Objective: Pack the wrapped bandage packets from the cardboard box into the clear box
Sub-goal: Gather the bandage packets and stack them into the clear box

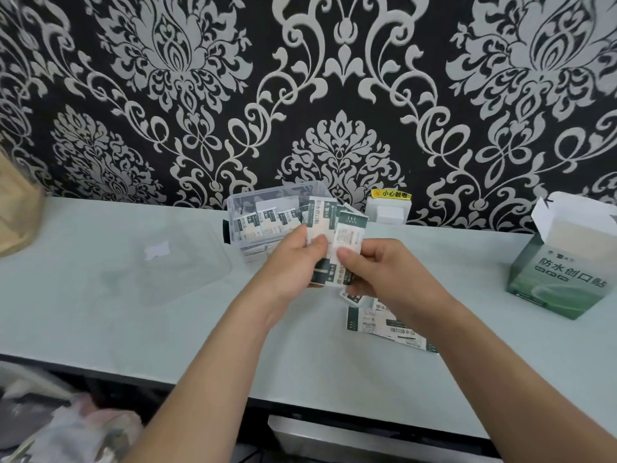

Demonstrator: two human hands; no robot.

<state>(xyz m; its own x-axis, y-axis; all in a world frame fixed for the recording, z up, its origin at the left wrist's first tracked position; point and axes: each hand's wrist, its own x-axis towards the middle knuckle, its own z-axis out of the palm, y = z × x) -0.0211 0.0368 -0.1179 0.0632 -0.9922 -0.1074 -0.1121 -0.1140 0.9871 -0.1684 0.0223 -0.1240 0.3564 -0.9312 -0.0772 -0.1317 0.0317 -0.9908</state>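
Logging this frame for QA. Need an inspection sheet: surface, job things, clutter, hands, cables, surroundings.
Surface: pale green tabletop, set against the wall.
Job's things: clear box at the back, open, packets inside; its lid lies flat to its left; cardboard box at the right, flaps open; loose packets on the table under the right forearm; held packets fanned in front of the clear box.
Clutter: tan object at the left edge, cut off; white wall fitting with a yellow label.
Hands: left hand and right hand both grip the held packets.
Cables: nothing seen.
Surroundings: black-and-silver patterned wallpaper; blurred items below the table edge.
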